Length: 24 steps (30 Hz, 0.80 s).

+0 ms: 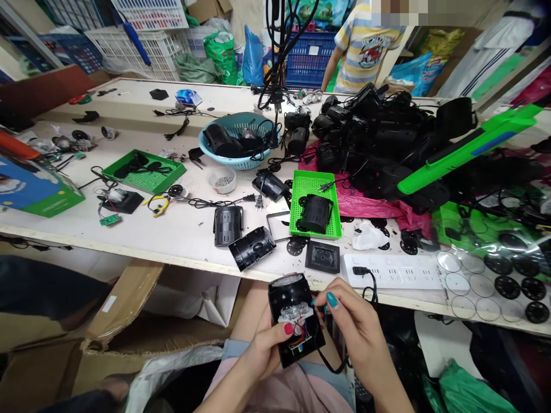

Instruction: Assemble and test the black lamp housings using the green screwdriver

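An opened black device housing [286, 353] is held over my lap, its inside facing up with red and blue wires, a small circuit board and clear plastic parts showing. My left hand [264, 344] wraps round its left side, the thumb with red nail polish resting on the inner edge. At the housing's upper right edge, my right hand [353, 315] has its thumb and index finger, with teal nails, pinched together; whatever is between them is too small to name. A black cable [331, 367] hangs from the housing below my right hand.
On the table edge ahead lie black housings [228, 225], a black square piece [322, 257] and a white power strip [394, 272]. Beyond are green trays [301, 189], a blue basket [235, 163] and a heap of black devices [387, 132]. Another person [365, 51] stands across the table.
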Available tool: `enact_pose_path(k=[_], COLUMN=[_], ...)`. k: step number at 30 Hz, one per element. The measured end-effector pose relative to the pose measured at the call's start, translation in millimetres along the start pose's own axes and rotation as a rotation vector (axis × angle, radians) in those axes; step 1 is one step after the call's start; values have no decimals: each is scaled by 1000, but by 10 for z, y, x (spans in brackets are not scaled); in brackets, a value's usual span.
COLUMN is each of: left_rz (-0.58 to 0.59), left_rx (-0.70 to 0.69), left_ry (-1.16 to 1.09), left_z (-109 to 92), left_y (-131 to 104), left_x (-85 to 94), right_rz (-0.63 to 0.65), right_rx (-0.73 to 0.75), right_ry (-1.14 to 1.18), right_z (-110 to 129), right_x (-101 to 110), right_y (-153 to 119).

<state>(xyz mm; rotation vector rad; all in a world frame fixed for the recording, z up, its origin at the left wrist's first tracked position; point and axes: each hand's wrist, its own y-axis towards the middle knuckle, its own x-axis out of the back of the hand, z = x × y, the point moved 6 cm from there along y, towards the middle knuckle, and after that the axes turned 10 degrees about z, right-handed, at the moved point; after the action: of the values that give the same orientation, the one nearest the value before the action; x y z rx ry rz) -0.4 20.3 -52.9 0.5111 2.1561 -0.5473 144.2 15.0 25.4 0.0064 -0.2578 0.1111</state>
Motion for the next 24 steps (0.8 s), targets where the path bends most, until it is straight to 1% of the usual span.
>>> enact_pose_path(k=[3, 4, 7, 9, 11, 14, 15, 16, 17, 19, 21, 23, 24], left_rz=[10, 16, 34, 40, 34, -43, -76, -103, -123, -133, -122, -92, -64], left_rx=[21, 20, 17, 36, 59, 82, 92, 102, 113, 128, 103, 10, -37], left_ry=[-31, -33, -49, -96, -174, -282, -311, -339, -369, -435, -485, -488, -480], left_z=[14, 7, -12, 17, 82, 211, 258, 301, 340, 396, 404, 348, 314], left_y=[9, 12, -12, -78, -182, -357, -407, -447, -477, -507, -507, -491, -483], left_x=[-2, -12, -31, -2, 79, 293, 370, 440, 501, 593, 668, 732, 751], right_rz=[44, 41, -52, -130, -230, -454, -506, -528, -504, -382, -243, -141, -112], right_rx=[-7, -6, 2, -2, -33, -149, -194, -236, -278, -365, -429, -459, -467], right_ry=[-4, -2, 5, -14, -44, -74, -73, -65, -55, -62, -94, -123, -132], right_z=[-10, -6, 0, -29, -110, -325, -407, -491, -575, -738, -883, -1012, -1073], right_x=[-43, -50, 9, 130, 356, 888, 1068, 1224, 1343, 1472, 1491, 1462, 1451], right_y=[28, 36, 30, -7, -70, -178, -188, -170, -117, 47, 220, 350, 393])
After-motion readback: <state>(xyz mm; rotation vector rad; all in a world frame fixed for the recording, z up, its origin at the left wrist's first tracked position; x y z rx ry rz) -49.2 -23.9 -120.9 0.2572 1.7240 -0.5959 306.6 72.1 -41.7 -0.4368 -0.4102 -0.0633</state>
